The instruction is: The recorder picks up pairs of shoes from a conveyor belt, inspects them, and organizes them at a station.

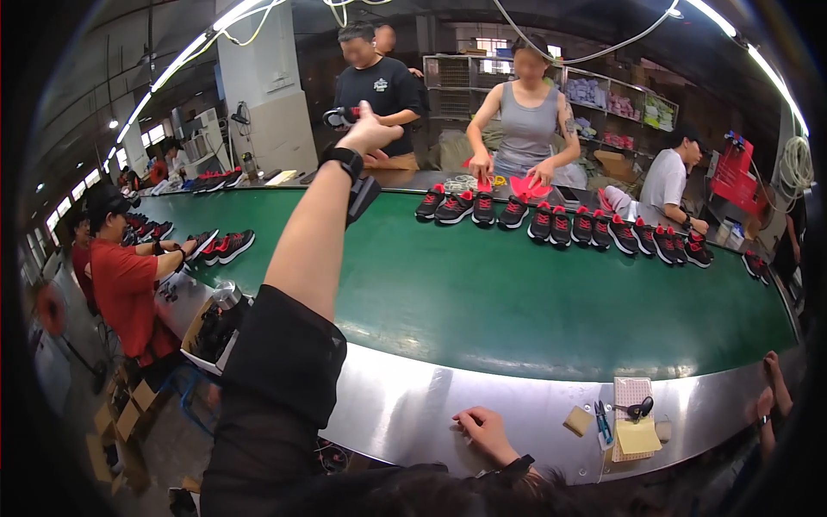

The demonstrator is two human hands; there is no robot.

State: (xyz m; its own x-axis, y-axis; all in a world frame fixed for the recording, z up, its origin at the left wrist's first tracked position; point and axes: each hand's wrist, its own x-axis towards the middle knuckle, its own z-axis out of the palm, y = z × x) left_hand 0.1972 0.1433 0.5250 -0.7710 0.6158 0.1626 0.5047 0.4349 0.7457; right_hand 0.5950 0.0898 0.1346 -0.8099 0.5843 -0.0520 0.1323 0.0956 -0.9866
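My left hand (372,132) reaches far out over the green conveyor belt (482,293), its thumb spread from its fingers. A black, red and white sneaker (338,118) is right beside its fingers, in front of a person in a black T-shirt; who bears it is hidden. On the near metal edge (388,396) rests my right hand (487,433), fingers loosely bent and a little apart, with nothing seen in it. Along the belt's far side stands a row of black sneakers with red linings (560,226).
Across the belt, a person in a grey top handles red pieces (527,186). On the near edge lie a pegboard-like pad with yellow notes (636,435), snips (603,424) and a sponge-like block (578,420). A carton (209,332) stands at left, near a person in red handling sneakers (231,246).
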